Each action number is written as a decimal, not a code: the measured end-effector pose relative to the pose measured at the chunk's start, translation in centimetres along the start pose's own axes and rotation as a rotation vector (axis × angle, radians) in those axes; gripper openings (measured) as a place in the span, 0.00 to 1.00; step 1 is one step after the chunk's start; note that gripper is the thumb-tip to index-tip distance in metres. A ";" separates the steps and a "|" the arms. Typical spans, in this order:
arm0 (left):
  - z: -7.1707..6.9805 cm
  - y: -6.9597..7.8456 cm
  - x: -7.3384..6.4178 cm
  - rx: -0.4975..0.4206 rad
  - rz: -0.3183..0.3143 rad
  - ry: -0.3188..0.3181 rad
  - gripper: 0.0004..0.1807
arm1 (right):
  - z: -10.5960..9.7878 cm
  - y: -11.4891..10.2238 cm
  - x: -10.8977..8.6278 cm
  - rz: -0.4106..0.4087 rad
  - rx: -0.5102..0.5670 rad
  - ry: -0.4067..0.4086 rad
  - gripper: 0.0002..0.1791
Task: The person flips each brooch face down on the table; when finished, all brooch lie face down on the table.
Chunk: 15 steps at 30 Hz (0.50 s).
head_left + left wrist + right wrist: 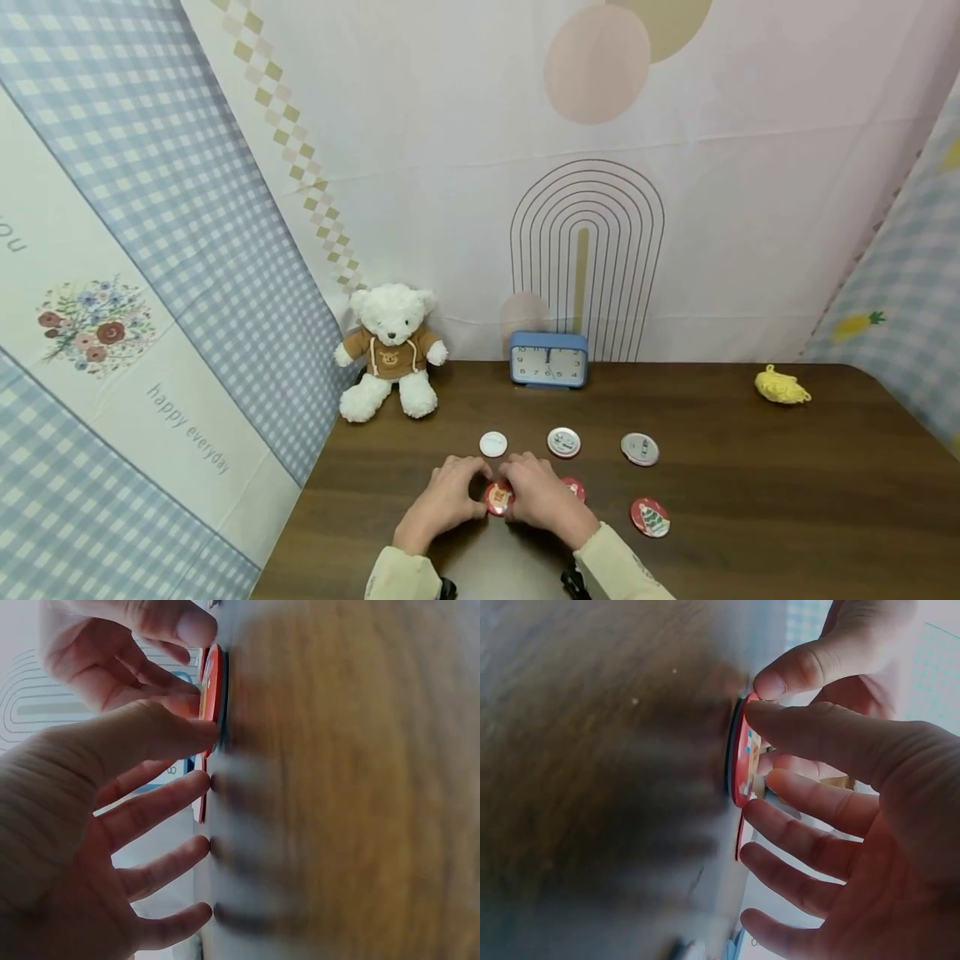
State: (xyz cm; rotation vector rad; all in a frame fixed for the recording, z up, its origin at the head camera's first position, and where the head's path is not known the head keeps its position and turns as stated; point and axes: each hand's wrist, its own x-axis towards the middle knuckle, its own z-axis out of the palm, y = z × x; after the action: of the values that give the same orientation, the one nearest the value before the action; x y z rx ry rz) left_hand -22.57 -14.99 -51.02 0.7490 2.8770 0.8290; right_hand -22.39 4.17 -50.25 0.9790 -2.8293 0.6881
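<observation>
A round red button badge [498, 498] with a yellowish picture lies face up close on the table between the two hands. My left hand [450, 497] holds its left edge with thumb and index finger; the other fingertips reach down to the tabletop in the left wrist view. From the opposite side my right hand [542, 498] grips the rim, its thumb [780, 720] at the red edge and the remaining fingers spread. Partly hidden behind the right hand is another red badge [575, 488]. To the right lies a red badge with a green tree [650, 517].
Behind the hands lie a white disc [492, 444] and two badges showing their pin backs, one in the middle [564, 442] and one to the right [640, 449]. A teddy bear [392, 354], a blue clock [549, 360] and a yellow bundle [782, 387] stand along the table's back.
</observation>
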 end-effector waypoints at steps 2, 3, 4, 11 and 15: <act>0.0 0.1 0.1 0.003 0.016 0.006 0.21 | 0.1 0.0 0.0 0.006 -0.004 -0.007 0.19; 0.1 0.1 0.1 0.006 0.024 0.008 0.21 | 0.1 -0.1 0.0 0.011 -0.002 -0.010 0.19; 0.1 0.1 0.1 0.008 0.030 0.008 0.21 | 0.2 -0.1 0.0 0.014 -0.003 -0.010 0.19; 0.1 0.3 0.1 0.029 0.007 -0.027 0.22 | 0.4 -0.3 0.0 0.045 -0.031 -0.030 0.20; -0.1 0.5 0.0 0.051 -0.014 -0.053 0.20 | 0.4 -0.3 0.2 0.057 -0.043 -0.056 0.20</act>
State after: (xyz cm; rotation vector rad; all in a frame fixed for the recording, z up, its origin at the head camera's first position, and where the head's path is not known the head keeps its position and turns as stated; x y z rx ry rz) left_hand -22.40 -14.69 -50.64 0.7426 2.8631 0.7251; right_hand -22.35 3.67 -50.49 0.9292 -2.9177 0.6125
